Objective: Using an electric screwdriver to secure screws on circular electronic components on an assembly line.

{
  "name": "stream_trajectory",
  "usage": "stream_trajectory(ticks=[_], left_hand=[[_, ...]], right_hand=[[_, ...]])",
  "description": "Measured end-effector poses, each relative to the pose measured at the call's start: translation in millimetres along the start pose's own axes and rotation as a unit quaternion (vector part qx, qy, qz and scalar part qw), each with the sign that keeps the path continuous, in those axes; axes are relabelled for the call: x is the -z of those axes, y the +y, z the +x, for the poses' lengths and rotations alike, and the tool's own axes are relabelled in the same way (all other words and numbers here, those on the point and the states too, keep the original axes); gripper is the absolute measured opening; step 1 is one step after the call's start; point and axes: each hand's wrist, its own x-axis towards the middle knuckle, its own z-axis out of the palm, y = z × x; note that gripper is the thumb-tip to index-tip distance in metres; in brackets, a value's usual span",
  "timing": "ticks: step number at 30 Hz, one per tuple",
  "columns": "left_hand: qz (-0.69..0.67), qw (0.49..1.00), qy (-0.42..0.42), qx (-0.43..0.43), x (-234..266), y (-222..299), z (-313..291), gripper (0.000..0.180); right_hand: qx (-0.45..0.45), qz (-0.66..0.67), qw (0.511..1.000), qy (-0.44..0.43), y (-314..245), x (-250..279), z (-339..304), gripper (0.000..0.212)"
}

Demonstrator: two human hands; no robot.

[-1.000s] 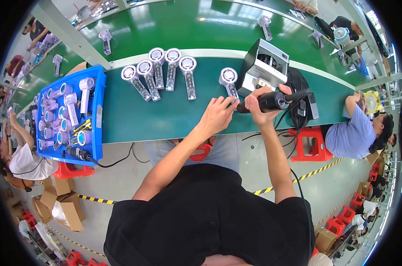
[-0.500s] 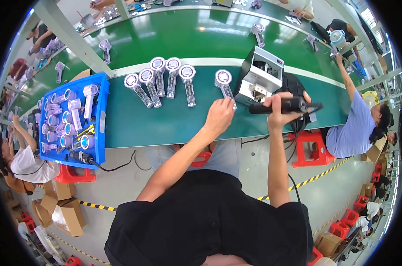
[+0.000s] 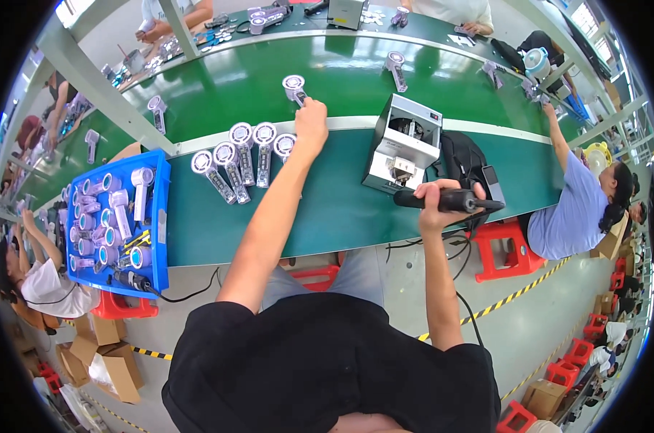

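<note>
My left hand (image 3: 312,128) reaches far out over the green conveyor belt, its fingers closed on the handle end of a lilac handheld fan (image 3: 293,87) with a round head. My right hand (image 3: 433,211) is wrapped round a black corded electric screwdriver (image 3: 453,200), held level near the bench's front edge. Several similar fans (image 3: 226,154) with clear-looking handles lie in a row on the green bench, partly covered by my left forearm. Just beyond the screwdriver stands a grey-white box-shaped screw feeder (image 3: 417,137), open at the front.
On the left stands a blue tray (image 3: 163,216) full of fans, with a corded tool in it. A black bag (image 3: 467,162) lies right of the feeder. More fans (image 3: 394,68) rest on the belt. A white rail (image 3: 348,123) separates bench and belt. Co-workers sit around.
My left hand has moved forward and left from beside the feeder, carrying the single fan over the rail to the belt. The right hand with the screwdriver has come slightly nearer.
</note>
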Motion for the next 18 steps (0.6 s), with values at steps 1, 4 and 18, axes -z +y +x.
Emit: stream_trajectory(ticks=[1, 4, 18], left_hand=[[-0.018, 1.0, -0.002, -0.003, 4, -4, 3, 0.018], [0.026, 0.998, 0.052, -0.014, 59, 19, -24, 0.037], [-0.073, 0.996, 0.004, -0.047, 73, 17, -186, 0.051]], right_hand=[[0.025, 0.012, 1.0, -0.003, -6, 0, 9, 0.073], [0.073, 0.031, 0.995, 0.058, -29, 3, 50, 0.073], [0.128, -0.089, 0.985, 0.071, -44, -32, 114, 0.088]])
